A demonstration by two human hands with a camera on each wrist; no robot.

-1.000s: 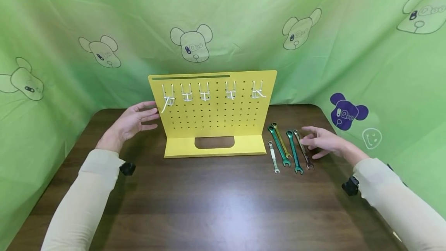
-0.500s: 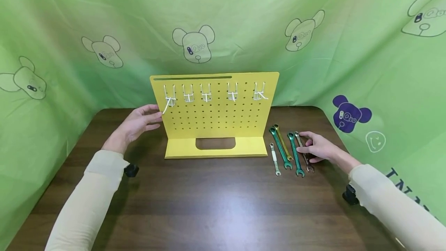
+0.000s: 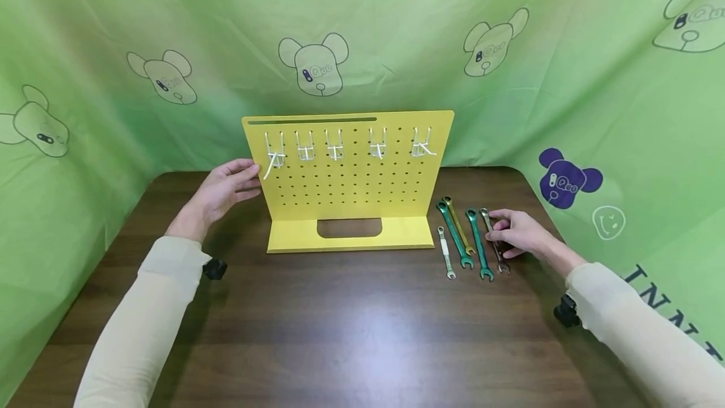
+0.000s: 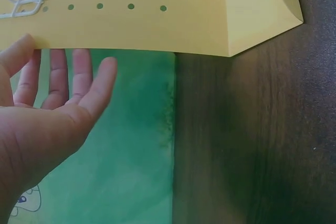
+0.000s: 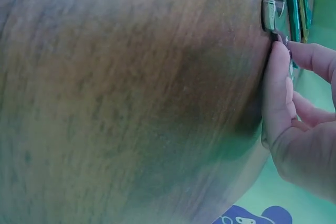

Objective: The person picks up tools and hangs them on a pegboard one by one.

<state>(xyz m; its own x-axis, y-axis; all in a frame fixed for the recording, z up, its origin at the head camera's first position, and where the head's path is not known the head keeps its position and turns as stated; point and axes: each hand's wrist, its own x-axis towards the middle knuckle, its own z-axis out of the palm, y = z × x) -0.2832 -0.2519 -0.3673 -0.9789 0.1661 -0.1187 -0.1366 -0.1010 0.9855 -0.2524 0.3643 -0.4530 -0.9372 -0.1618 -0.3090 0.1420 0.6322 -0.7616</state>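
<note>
A yellow pegboard (image 3: 351, 200) stands upright on the table, with several white wire hooks (image 3: 377, 143) along its upper part. My left hand (image 3: 221, 192) grips its left edge; in the left wrist view the thumb lies at the front face and the other fingers pass behind the board. At the right, my right hand (image 3: 523, 233) pinches a silver combination wrench (image 3: 488, 221) between thumb and fingers. The right wrist view shows the wrench's open end (image 5: 270, 14) just beyond the fingertips. Beside it lie two green wrenches (image 3: 479, 244), a gold wrench (image 3: 459, 225) and a small silver wrench (image 3: 445, 254).
The dark wooden table (image 3: 317, 332) reaches back to a green cloth backdrop (image 3: 391, 30) printed with bear heads. The pegboard's foot (image 3: 294, 241) has a cut-out slot and extends toward me, left of the wrenches.
My right hand has moved left onto the silver wrench, its fingers closing on it. My left hand has come in to the pegboard's left edge and taken hold there.
</note>
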